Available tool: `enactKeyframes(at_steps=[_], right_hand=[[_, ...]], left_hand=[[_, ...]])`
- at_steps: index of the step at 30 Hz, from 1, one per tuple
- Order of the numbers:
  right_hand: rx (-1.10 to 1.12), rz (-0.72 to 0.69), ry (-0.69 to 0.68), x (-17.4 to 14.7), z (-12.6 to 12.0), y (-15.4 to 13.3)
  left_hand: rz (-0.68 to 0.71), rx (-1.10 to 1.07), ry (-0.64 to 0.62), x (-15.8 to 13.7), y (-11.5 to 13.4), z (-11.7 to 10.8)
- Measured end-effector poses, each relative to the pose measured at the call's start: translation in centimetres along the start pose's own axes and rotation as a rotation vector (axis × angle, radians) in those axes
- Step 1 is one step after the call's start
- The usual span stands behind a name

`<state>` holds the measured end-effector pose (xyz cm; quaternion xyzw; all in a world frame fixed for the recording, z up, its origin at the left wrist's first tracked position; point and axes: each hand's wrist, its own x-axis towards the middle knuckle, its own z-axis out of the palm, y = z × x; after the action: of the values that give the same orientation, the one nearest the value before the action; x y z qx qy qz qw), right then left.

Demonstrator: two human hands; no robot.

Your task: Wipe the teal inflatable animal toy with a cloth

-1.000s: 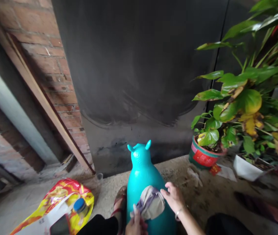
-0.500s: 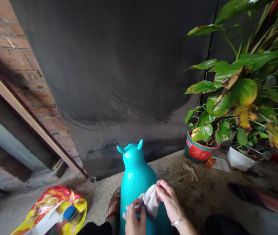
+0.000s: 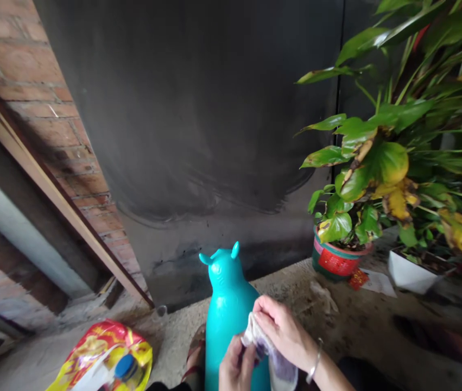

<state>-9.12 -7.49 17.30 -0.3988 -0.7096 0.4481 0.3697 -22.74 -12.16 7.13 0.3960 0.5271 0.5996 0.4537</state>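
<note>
both hands work at the bottom of the view, over a turquoise animal-shaped toy (image 3: 228, 304) that stands upright on the rough concrete floor (image 3: 336, 326), in front of a dark metal door (image 3: 214, 108). the right hand (image 3: 283, 331) has its fingers curled closed over the upper edge of a pale cloth (image 3: 273, 361), with a thin bangle (image 3: 314, 366) on the wrist. the left hand (image 3: 236, 369) is just beside it and its fingers are bent onto the same cloth from the other side; it seems to pinch the fabric, but the lower part of this hand is cut by the frame edge, so the grip is not fully clear. the cloth hangs between the two hands and lies against the right side of the toy body. a sandal (image 3: 194, 353) shows just left of the toy. at the lower left a red and yellow bag (image 3: 96, 353) lies on the floor with a blue-capped bottle (image 3: 127, 369) on it. to the right, well apart from the hands, stand a green and red plant pot (image 3: 336, 260) and a white planter (image 3: 412, 274) with big leaves above them. a brick wall (image 3: 31, 70) is at the left.
</note>
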Motion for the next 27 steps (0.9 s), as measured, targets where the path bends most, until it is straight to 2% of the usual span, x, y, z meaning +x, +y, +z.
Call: enactKeyframes(at_steps=[4, 7, 9, 11, 15, 18, 22, 24, 27], right_hand=[[-0.156, -0.055, 0.032, -0.5, -1.9, -0.8], [-0.229, -0.037, 0.028, -1.2, -4.1, -2.0], [-0.247, -0.016, -0.047, -1.9, -5.3, -2.9], [-0.300, -0.014, -0.121, -2.9, -6.2, -3.6], [-0.355, 0.001, -0.112, -4.4, -7.3, -2.7], [-0.265, 0.040, -0.057, -4.4, -7.9, -0.8], [-0.203, 0.040, 0.047, -2.4, -8.1, 1.3], [-0.207, 0.030, 0.080, -1.1, -7.9, 1.4], [-0.255, -0.035, 0.120, 0.1, -6.7, 0.0]], left_hand=[[0.009, 0.058, 0.135, 0.7, 3.2, -1.9], [-0.030, 0.083, 0.117, 0.9, 6.1, -3.1], [-0.011, 0.112, 0.086, 0.7, 8.2, -3.2], [0.031, 0.117, 0.108, 0.4, 10.4, -2.8], [0.067, 0.100, 0.111, 0.3, 13.5, -2.1], [0.033, 0.072, 0.080, 0.9, 13.8, -2.6], [-0.006, 0.142, 0.106, 2.0, 12.4, -4.4], [-0.011, 0.190, 0.136, 2.3, 11.9, -5.2], [-0.007, 0.217, 0.146, 2.5, 11.9, -5.3]])
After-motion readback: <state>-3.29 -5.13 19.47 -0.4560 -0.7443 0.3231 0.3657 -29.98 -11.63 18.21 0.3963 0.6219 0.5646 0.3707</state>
